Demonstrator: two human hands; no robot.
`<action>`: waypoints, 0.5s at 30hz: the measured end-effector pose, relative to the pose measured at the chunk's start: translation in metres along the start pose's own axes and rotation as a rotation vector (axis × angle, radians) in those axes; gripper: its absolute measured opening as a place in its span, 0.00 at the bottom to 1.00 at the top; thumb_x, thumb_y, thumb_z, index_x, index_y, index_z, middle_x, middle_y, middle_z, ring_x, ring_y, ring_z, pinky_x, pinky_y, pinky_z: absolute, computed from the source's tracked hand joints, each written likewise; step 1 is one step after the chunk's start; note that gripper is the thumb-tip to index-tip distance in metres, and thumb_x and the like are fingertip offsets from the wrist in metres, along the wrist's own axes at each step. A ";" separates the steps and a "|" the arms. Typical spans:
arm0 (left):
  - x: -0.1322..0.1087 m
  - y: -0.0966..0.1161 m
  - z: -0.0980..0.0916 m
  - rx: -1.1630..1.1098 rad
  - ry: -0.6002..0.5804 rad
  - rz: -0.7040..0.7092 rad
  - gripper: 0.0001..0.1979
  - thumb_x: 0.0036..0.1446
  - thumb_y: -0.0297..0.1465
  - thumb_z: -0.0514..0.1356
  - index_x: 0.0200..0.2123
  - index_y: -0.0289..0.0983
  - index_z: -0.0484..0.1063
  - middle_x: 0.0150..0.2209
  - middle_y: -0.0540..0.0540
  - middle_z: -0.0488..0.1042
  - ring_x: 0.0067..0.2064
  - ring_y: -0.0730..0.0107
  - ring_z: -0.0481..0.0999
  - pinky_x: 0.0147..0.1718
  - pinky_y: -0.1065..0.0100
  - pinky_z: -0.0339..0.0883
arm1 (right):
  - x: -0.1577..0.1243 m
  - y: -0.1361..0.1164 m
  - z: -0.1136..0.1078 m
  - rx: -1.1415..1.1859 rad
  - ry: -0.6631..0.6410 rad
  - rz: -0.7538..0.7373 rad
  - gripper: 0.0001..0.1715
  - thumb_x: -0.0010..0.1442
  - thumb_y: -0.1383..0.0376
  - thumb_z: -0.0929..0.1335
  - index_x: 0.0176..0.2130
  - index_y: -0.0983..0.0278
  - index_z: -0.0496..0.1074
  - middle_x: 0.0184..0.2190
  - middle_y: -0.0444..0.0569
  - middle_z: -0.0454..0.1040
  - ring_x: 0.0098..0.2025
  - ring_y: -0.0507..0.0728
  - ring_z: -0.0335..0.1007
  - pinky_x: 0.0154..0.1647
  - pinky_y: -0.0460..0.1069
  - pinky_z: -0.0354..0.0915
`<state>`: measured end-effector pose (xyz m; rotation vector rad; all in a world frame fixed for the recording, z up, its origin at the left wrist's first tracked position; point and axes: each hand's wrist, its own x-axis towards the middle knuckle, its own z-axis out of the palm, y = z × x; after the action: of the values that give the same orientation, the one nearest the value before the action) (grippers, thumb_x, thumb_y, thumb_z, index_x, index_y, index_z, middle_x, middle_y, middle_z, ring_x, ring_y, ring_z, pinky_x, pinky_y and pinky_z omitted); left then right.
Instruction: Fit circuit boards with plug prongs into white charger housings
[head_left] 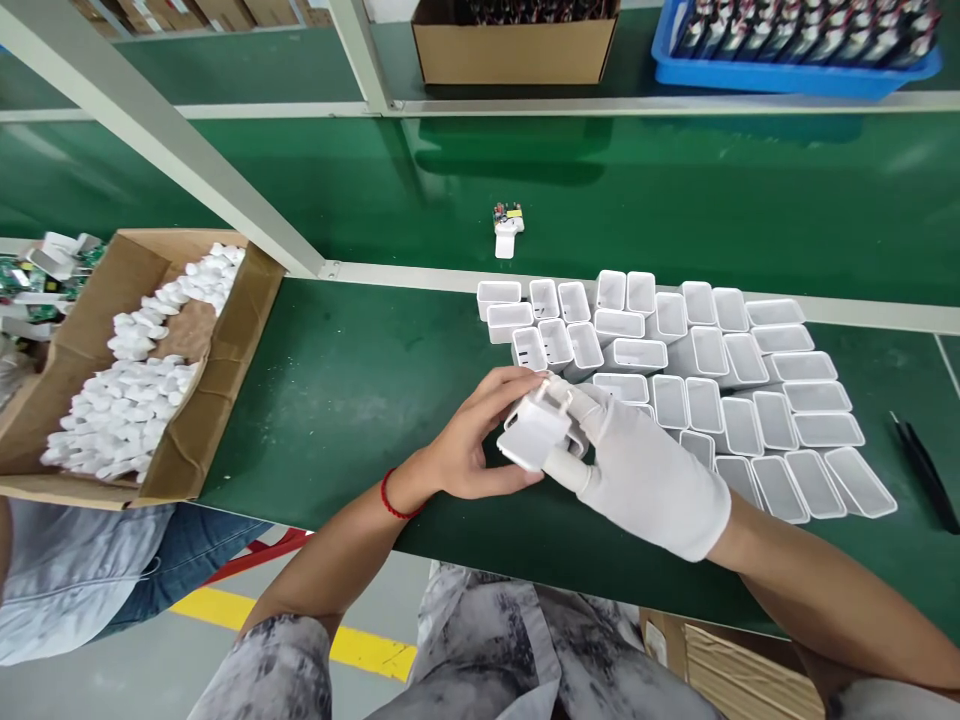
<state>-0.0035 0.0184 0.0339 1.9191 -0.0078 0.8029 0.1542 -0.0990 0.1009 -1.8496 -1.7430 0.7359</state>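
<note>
Both of my hands grip one white plastic charger housing [534,428] just above the green workbench [345,390]. My bare left hand [472,440], with a red string bracelet at the wrist, holds its left side. My right hand [637,470], in a white glove, clasps it from the right. Directly behind and to the right lies a packed cluster of several empty white housings [720,390], open ends up.
A cardboard box [225,370] of small white plug parts sits at the left. One assembled piece [508,232] lies on the green conveyor belt [675,190]. Black tweezers [926,470] lie at the far right. A brown box [514,45] and blue tray [795,50] stand beyond. Another person sits at lower left.
</note>
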 end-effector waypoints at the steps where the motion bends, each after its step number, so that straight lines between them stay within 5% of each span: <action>1: 0.001 0.001 -0.003 -0.051 -0.032 -0.029 0.35 0.60 0.42 0.62 0.67 0.42 0.57 0.57 0.34 0.67 0.58 0.52 0.72 0.52 0.57 0.73 | 0.001 -0.002 -0.003 0.021 -0.018 0.029 0.24 0.66 0.58 0.64 0.58 0.65 0.66 0.39 0.52 0.73 0.35 0.60 0.72 0.33 0.52 0.66; 9: -0.001 0.005 -0.008 -0.148 0.060 -0.185 0.24 0.61 0.33 0.64 0.61 0.42 0.70 0.48 0.38 0.78 0.43 0.65 0.79 0.42 0.68 0.73 | 0.008 -0.004 -0.016 0.158 -0.097 0.061 0.18 0.64 0.56 0.62 0.47 0.65 0.70 0.30 0.47 0.70 0.30 0.55 0.66 0.33 0.50 0.61; 12: -0.002 0.003 -0.005 -0.131 0.134 -0.162 0.24 0.58 0.33 0.66 0.58 0.40 0.72 0.48 0.37 0.78 0.44 0.64 0.79 0.45 0.66 0.73 | 0.006 -0.005 -0.020 0.224 -0.166 0.057 0.20 0.65 0.57 0.63 0.53 0.63 0.69 0.25 0.42 0.70 0.25 0.55 0.66 0.27 0.48 0.61; 15: -0.005 0.007 -0.001 -0.226 0.103 -0.179 0.25 0.58 0.40 0.66 0.55 0.36 0.72 0.52 0.33 0.76 0.51 0.56 0.78 0.49 0.61 0.74 | 0.004 -0.008 -0.019 0.145 -0.098 -0.009 0.20 0.66 0.60 0.64 0.56 0.59 0.69 0.32 0.44 0.77 0.31 0.58 0.74 0.31 0.49 0.67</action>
<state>-0.0096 0.0143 0.0370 1.6383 0.1296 0.7461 0.1612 -0.0943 0.1204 -1.7343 -1.7073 0.9378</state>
